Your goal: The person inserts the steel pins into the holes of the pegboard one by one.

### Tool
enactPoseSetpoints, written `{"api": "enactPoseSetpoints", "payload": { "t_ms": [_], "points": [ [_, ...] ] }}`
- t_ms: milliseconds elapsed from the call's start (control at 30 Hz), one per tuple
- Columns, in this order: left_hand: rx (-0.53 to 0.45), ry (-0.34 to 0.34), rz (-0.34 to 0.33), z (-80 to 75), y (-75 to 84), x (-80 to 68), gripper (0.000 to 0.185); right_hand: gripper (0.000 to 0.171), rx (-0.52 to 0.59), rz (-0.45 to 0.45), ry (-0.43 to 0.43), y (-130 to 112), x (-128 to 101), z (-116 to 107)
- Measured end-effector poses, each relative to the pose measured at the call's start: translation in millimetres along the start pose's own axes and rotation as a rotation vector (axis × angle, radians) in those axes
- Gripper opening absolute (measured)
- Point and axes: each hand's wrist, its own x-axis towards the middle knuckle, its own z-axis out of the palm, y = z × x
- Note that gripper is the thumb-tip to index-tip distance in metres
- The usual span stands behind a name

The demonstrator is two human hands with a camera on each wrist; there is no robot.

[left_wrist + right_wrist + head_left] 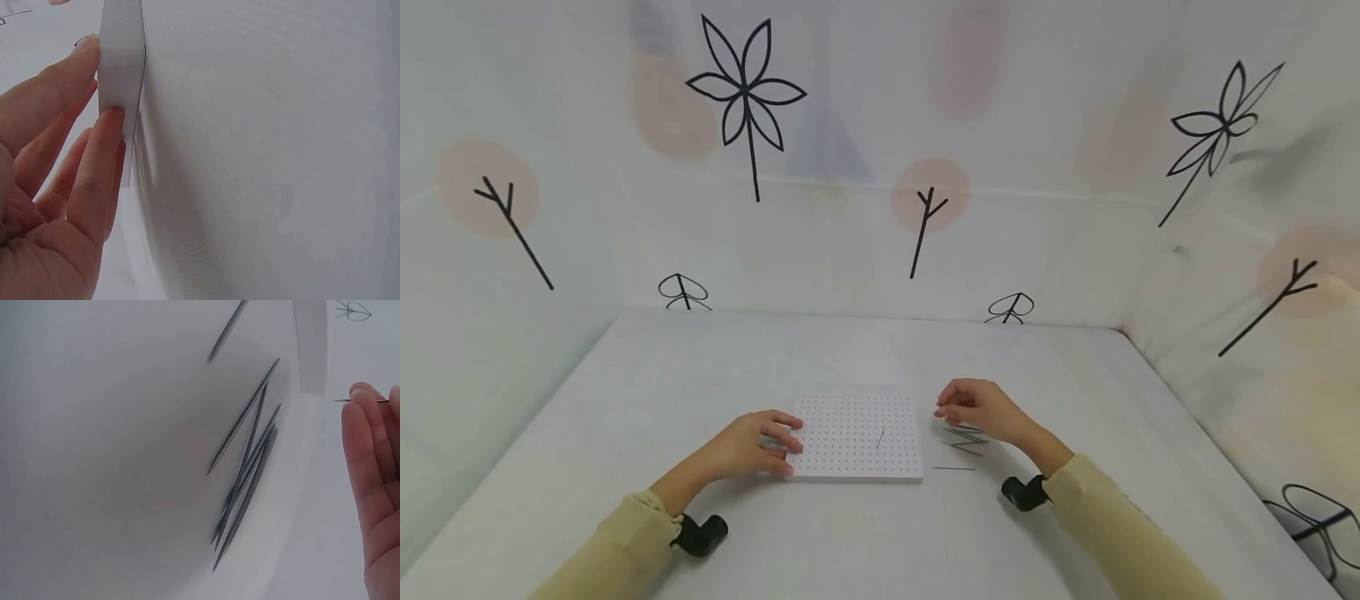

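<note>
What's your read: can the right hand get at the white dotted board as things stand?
Likely yes: the right hand, pinching a needle, is just right of the white dotted board, nothing visible between; the left hand touches the opposite edge.

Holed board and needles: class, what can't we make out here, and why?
Head: whether the needle on the holed board sits in a hole; too small.
Right wrist: exact count of piled needles; they overlap.
Right wrist: far end of held needle; behind right hand or past edge.
Left wrist: holed board's upper end; top edge cuts it off.
</note>
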Motion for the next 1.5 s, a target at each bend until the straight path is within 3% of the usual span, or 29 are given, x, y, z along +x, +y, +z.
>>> {"api": "enactPoseSetpoints", "payload": {
  "t_ms": [833, 1100, 1500],
  "points": [
    [0.026, -0.004, 0.017, -0.9, -2.8, 1.5, 0.022, 0.013, 0.168, -0.044, -0.032, -33.4, 7.4, 29.7],
    [0.023, 0.002, 0.007, -0.2, -3.1, 1.4, 0.022, 0.011, 0.146, -0.033, -0.046, -35.7, 10.2, 40.6],
    [0.01, 0.002, 0.004, -0.3, -2.9, 1.6, 0.022, 0.012, 0.188, -0.065, -0.138, -37.7, 12.8, 52.8]
  ]
}}
